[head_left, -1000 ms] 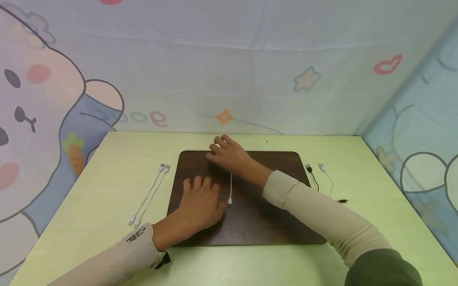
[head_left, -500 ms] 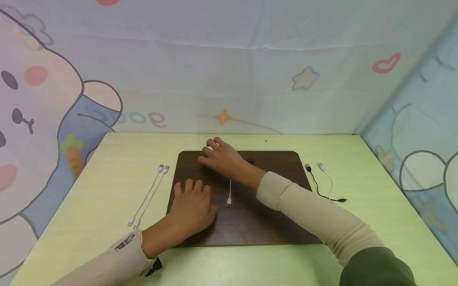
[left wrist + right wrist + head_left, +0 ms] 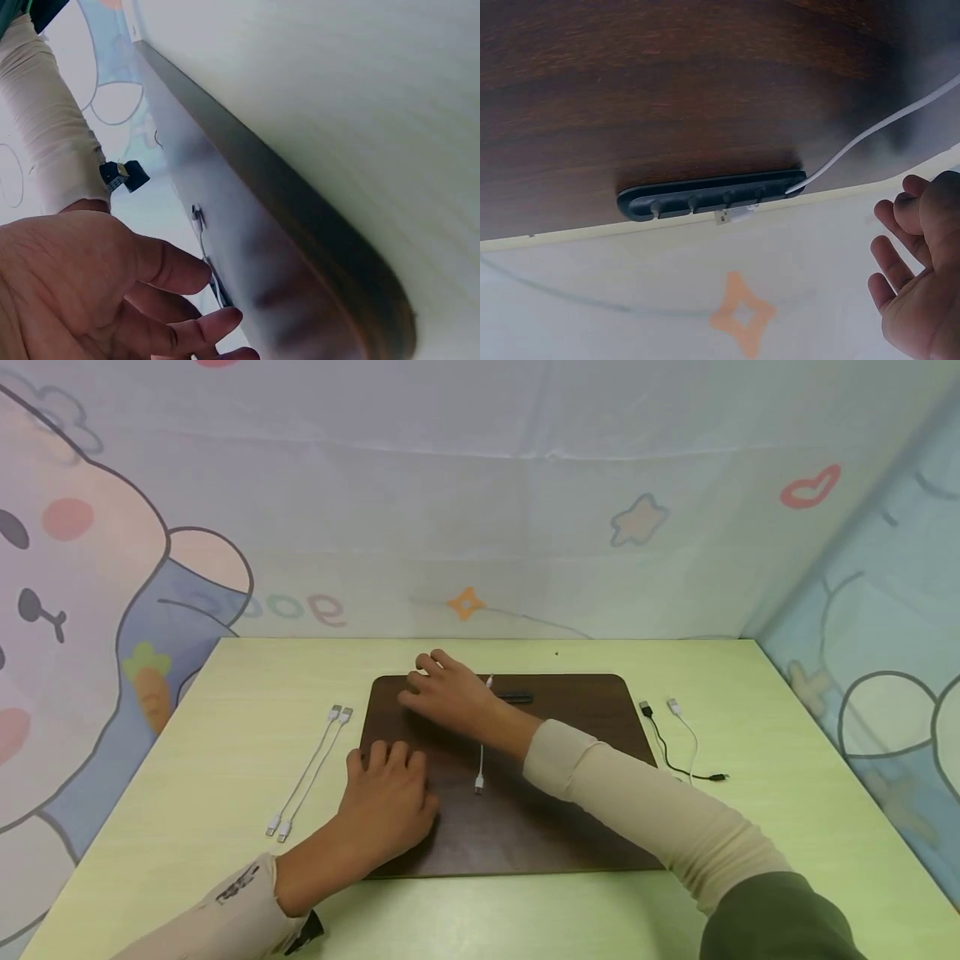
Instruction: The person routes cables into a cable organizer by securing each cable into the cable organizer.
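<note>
A dark slotted cable holder (image 3: 712, 196) lies near the far edge of the brown board (image 3: 555, 827). One white cable (image 3: 877, 126) enters the slot at one end of it; in the head view the same cable's near connector (image 3: 479, 785) lies mid-board. My right hand (image 3: 450, 697), over the board's far left part, has loosely bent fingers and holds nothing; it also shows in the right wrist view (image 3: 922, 262). My left hand (image 3: 386, 802) hovers over the board's left side, fingers relaxed and holding nothing, as the left wrist view shows (image 3: 112, 292).
Two white cables (image 3: 309, 768) lie side by side on the table (image 3: 187, 760) left of the board. Right of it lie a black cable (image 3: 667, 752) and a white cable (image 3: 694, 739). A patterned cloth (image 3: 420, 502) hangs behind the table.
Both hands have moved left over the board, away from the white cable. More of the dark holder and the cable's far end now shows beside my right hand.
</note>
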Demonstrator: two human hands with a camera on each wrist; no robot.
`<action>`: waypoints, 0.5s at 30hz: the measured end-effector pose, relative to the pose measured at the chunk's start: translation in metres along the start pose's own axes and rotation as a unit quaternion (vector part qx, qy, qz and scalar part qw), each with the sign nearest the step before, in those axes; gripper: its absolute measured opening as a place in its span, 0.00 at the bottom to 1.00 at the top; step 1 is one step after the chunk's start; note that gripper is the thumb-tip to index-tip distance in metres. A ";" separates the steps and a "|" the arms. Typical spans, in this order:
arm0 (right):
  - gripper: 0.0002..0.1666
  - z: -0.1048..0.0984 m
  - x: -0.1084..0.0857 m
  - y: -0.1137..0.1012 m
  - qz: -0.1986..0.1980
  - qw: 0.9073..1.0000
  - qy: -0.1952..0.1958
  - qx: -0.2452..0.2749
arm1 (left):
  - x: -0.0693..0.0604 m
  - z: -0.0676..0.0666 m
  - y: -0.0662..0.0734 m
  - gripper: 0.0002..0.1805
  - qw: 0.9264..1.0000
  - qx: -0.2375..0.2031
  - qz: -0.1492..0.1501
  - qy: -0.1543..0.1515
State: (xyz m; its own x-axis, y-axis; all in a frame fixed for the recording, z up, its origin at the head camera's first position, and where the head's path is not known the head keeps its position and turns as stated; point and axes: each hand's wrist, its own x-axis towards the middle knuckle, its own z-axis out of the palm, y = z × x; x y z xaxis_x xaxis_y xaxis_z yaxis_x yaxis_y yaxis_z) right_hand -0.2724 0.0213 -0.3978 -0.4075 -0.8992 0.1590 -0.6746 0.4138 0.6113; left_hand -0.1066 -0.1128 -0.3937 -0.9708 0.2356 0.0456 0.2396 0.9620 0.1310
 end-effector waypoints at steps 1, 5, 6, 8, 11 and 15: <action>0.14 0.000 0.000 -0.001 -0.001 1.000 0.004 0.001 | -0.001 -0.001 -0.001 0.12 1.000 -0.001 -0.002 0.001; 0.14 0.000 0.001 -0.004 -0.004 1.000 0.007 0.006 | -0.002 -0.008 -0.004 0.12 1.000 -0.006 -0.012 -0.002; 0.14 0.000 0.002 -0.005 -0.005 1.000 0.005 0.006 | -0.003 -0.009 -0.005 0.11 1.000 -0.005 -0.015 -0.003; 0.14 -0.001 0.002 -0.007 -0.007 1.000 0.004 0.010 | -0.003 -0.011 -0.006 0.11 1.000 -0.005 -0.020 -0.008; 0.14 -0.003 0.005 -0.009 -0.008 1.000 0.008 0.016 | -0.005 -0.011 -0.009 0.11 1.000 -0.005 -0.024 -0.011; 0.13 -0.006 0.008 -0.012 -0.010 1.000 0.015 0.019 | -0.009 -0.011 -0.014 0.11 0.999 -0.007 -0.033 -0.010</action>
State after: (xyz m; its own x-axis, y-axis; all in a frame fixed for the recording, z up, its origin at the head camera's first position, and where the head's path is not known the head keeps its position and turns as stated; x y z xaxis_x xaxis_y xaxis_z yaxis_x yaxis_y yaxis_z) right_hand -0.2644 0.0081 -0.3994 -0.3759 -0.9109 0.1701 -0.7056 0.4004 0.5847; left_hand -0.1012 -0.1299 -0.3852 -0.9844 0.1753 0.0158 0.1757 0.9733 0.1477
